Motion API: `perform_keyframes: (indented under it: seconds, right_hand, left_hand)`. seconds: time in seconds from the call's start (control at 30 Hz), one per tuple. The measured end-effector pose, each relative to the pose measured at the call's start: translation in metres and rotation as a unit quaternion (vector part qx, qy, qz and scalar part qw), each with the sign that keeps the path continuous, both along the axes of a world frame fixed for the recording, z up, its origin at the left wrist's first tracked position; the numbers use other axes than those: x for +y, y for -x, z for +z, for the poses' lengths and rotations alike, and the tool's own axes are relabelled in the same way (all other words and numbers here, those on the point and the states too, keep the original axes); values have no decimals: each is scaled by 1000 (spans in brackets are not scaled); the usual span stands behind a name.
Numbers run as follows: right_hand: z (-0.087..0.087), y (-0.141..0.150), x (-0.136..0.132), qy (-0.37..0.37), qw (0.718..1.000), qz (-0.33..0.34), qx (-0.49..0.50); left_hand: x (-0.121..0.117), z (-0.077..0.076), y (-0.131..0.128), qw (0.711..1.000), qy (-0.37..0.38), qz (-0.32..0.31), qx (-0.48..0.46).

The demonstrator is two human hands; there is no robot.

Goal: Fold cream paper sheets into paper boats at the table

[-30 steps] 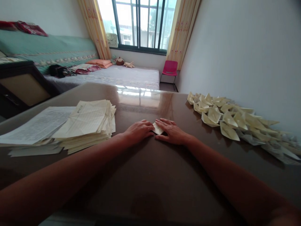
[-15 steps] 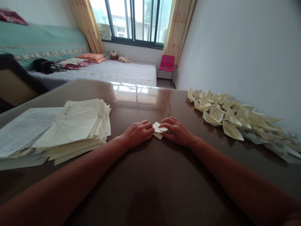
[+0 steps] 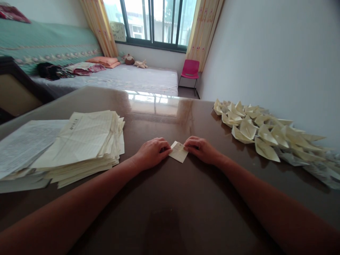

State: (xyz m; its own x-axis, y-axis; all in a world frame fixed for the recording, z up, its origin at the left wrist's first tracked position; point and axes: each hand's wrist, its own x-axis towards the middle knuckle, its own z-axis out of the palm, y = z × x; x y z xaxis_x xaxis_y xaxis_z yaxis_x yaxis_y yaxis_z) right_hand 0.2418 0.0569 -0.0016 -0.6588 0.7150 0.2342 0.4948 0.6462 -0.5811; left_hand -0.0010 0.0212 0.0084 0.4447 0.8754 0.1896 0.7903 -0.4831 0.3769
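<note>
A small folded paper square [image 3: 179, 153], cream coloured, lies at the middle of the glossy brown table [image 3: 170, 198], one corner pointing toward me. My left hand [image 3: 154, 152] pinches its left corner between thumb and fingers. At the opposite corner, my right hand [image 3: 199, 148] grips the paper the same way, fingers curled. Left of my hands sits a thick stack of cream lined sheets [image 3: 82, 138], its edges uneven. To the right, along the wall, many folded paper boats [image 3: 265, 134] stand crowded together.
Printed white sheets [image 3: 29, 141] lie partly under the cream stack at the table's left. Beyond the far table edge are a bed [image 3: 143, 79] and a pink chair [image 3: 190, 69] below the window. A white wall [image 3: 271, 53] borders the right side.
The right hand was lying flat on the paper, then lifted a flap of it. Now the paper shows as a flat square, with both hands at its side corners. The view has shifted slightly.
</note>
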Motion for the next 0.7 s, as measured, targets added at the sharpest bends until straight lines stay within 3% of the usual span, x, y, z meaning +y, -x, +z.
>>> perform_keyframes:
  seconds: [0.3,0.63,0.7]
  right_hand:
    - [-1,18,-7,6,992,-124,-27]
    - [1,23,-7,-12,988,-136,-68]
    - [1,24,-6,-17,988,-134,-71]
  left_hand:
    - [-2,-3,-12,989,-55,53,127]
    - [-3,-6,-11,976,-114,75,170]
    - [-5,-5,-11,975,-146,56,158]
